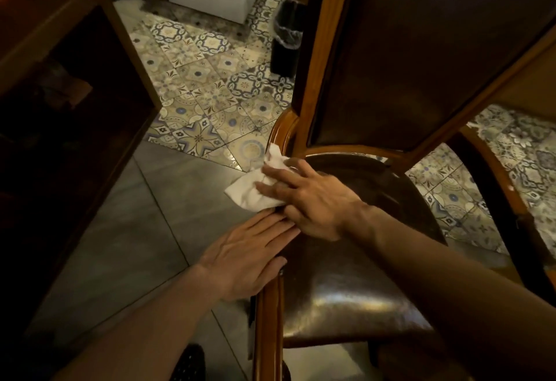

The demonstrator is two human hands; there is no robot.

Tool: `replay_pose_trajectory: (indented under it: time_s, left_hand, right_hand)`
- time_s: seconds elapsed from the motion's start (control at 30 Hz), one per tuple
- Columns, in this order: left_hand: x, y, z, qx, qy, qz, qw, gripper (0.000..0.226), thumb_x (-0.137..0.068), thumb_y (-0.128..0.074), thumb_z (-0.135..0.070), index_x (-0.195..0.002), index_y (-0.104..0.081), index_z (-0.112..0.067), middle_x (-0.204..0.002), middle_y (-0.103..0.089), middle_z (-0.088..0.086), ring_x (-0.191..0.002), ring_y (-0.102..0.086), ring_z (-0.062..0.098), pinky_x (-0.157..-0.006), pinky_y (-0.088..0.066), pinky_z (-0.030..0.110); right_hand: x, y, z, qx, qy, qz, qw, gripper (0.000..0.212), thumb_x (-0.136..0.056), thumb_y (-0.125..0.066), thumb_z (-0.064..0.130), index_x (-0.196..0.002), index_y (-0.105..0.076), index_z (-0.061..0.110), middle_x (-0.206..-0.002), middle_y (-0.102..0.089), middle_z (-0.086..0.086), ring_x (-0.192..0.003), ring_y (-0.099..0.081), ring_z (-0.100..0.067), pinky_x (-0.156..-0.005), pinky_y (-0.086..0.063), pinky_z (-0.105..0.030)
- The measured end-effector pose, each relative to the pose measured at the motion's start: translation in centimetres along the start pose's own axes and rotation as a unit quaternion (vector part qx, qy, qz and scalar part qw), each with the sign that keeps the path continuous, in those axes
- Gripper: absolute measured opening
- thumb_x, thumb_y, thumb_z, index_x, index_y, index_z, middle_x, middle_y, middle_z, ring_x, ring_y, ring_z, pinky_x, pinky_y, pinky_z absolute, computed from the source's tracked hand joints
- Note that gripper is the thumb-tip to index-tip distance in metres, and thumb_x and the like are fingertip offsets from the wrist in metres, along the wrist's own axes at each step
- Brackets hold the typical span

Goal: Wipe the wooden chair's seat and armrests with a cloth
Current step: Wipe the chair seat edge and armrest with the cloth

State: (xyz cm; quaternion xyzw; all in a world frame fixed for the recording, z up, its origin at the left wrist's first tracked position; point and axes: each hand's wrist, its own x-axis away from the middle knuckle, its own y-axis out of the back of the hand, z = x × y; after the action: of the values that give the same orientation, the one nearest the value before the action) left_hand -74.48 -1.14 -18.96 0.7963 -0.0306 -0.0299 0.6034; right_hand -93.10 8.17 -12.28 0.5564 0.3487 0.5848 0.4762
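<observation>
Right hand [313,200] grip: fingers spread, pressing crumpled white cloth [255,185] onto the curved wooden left armrest [272,305]. Left hand [246,257] flat, released, steadying rail just nearer me. Rail's long axis runs toward backrest. Dark glossy leather seat [346,284] lies right. Patterned tile floor [210,79] around.

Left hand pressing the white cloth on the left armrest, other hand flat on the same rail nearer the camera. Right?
Wrong hand. In the head view the right hand presses the white cloth on the left armrest; the left hand lies flat on the same rail nearer the camera.
</observation>
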Motion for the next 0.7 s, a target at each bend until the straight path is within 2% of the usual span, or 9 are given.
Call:
replay_pose_trajectory:
  time_s: [0.1,0.2,0.27,0.33,0.4,0.53,0.7]
  left_hand:
    - [-0.1,0.5,0.0,0.008,-0.008,0.012,1.0,0.059,-0.105,-0.029,-0.044,-0.158,-0.022,-0.019,-0.163,-0.018,-0.001,-0.15,0.004,0.008,-0.122,0.013,0.028]
    - [-0.3,0.6,0.0,0.012,-0.01,0.03,0.999,0.06,-0.105,-0.025,-0.042,-0.159,-0.017,-0.017,-0.167,-0.011,0.003,-0.154,0.008,0.013,-0.124,0.007,0.034]
    - [-0.2,0.5,-0.1,0.017,-0.008,0.038,0.999,0.06,-0.105,-0.024,-0.042,-0.16,-0.015,-0.018,-0.169,-0.007,0.003,-0.153,0.011,0.012,-0.125,0.0,0.039]
    - [-0.1,0.4,-0.2,0.019,0.001,0.038,0.999,0.06,-0.105,-0.023,-0.041,-0.16,-0.013,-0.019,-0.169,-0.002,0.001,-0.152,0.015,0.011,-0.126,-0.001,0.04]
    - [-0.1,0.3,-0.4,0.017,0.01,0.035,0.999,0.061,-0.104,-0.023,-0.042,-0.16,-0.012,-0.02,-0.169,0.001,0.0,-0.152,0.017,0.011,-0.125,0.0,0.04]
    - [-0.1,0.2,-0.4,0.024,0.009,0.043,0.999,0.061,-0.104,-0.022,-0.041,-0.16,-0.01,-0.02,-0.169,0.002,-0.001,-0.152,0.018,0.011,-0.125,-0.002,0.042]
    - [-0.3,-0.1,-0.3,0.026,0.009,0.054,0.998,0.061,-0.104,-0.021,-0.041,-0.16,-0.007,-0.02,-0.169,0.005,-0.002,-0.152,0.019,0.011,-0.125,-0.004,0.042]
  right_hand:
    - [-0.3,-0.1,-1.3,-0.001,0.029,0.007,1.0,0.063,-0.097,-0.026,0.043,-0.158,-0.012,0.041,-0.169,-0.006,0.006,-0.15,-0.01,-0.03,-0.11,-0.039,-0.051]
    - [-0.4,-0.7,-2.0,0.0,0.043,-0.002,0.999,0.066,-0.1,-0.039,0.038,-0.158,-0.008,0.042,-0.169,-0.004,0.01,-0.149,-0.012,-0.028,-0.11,-0.041,-0.049]
    - [-0.4,-1.0,-2.3,0.002,0.044,0.0,0.999,0.079,-0.097,-0.051,0.032,-0.158,-0.001,0.045,-0.169,0.001,0.012,-0.148,-0.013,-0.028,-0.107,-0.043,-0.049]
    - [-0.3,-1.2,-2.6,0.011,0.039,0.009,0.999,0.1,-0.089,-0.065,0.023,-0.156,0.006,0.047,-0.168,0.005,0.015,-0.146,-0.018,-0.029,-0.102,-0.047,-0.047]
    - [-0.3,-1.2,-2.8,0.024,0.035,0.006,0.999,0.11,-0.083,-0.071,0.018,-0.156,0.007,0.048,-0.169,0.004,0.014,-0.141,-0.026,-0.029,-0.094,-0.051,-0.044]
    - [-1.3,-1.0,-2.8,0.046,0.016,-0.018,0.999,0.098,-0.089,-0.065,0.023,-0.157,0.001,0.046,-0.169,-0.001,0.011,-0.134,-0.032,-0.03,-0.09,-0.052,-0.044]
    - [-4.6,0.2,-4.5,0.055,-0.057,-0.036,0.996,0.087,-0.098,-0.056,0.021,-0.156,0.004,0.047,-0.169,0.003,0.014,-0.144,-0.023,-0.036,-0.095,-0.05,-0.051]
